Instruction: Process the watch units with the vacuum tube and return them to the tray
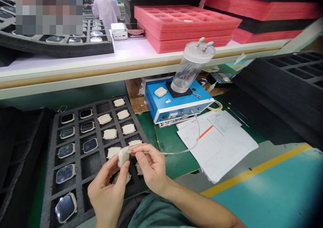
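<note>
My left hand [108, 186] pinches a cream watch case [123, 156] by its edges, tilted up over the tray. The end of a clear thin tube [174, 153] is in the fingers of my right hand [151, 167], its tip at the side of the case; whether it goes in I cannot tell. That tube runs to the front of a blue machine [153, 106]. Below my hands lies a black foam tray [89, 165] with cream cases in its right columns and dark-screened watches [66, 177] in its left ones.
On the machine stand a clear cylinder [188, 69] and another cream case [160, 92]. Printed papers [222, 150] lie to the right. A shelf [121, 66] above carries red foam trays [176, 29] and a black tray of watches [83, 49]. Black foam trays [285, 86] are stacked at right.
</note>
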Available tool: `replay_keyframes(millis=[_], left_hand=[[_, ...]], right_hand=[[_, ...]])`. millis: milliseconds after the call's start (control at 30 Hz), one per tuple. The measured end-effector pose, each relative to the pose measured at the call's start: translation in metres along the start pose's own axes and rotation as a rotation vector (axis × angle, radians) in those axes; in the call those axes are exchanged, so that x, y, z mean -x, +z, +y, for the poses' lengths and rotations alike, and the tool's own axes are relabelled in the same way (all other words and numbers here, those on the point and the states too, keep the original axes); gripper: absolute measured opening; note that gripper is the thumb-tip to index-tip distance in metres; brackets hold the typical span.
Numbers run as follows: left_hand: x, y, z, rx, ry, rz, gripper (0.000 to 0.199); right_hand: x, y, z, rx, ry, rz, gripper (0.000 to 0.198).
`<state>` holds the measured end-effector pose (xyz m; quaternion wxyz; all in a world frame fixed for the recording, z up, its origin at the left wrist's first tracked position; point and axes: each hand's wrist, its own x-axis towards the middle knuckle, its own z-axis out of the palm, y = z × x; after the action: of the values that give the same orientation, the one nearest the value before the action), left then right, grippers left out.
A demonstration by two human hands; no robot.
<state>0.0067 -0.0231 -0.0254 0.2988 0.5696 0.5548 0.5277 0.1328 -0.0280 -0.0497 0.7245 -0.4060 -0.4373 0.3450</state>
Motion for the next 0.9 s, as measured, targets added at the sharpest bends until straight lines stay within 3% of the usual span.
replay_keyframes(millis=[900], left_hand=[[0.0002, -0.0007, -0.0001, -0.015, 0.005, 0.013, 0.029]], right_hand=[[-0.0004, -0.0008, -0.0005, 0.003, 0.011, -0.011, 0.016]])
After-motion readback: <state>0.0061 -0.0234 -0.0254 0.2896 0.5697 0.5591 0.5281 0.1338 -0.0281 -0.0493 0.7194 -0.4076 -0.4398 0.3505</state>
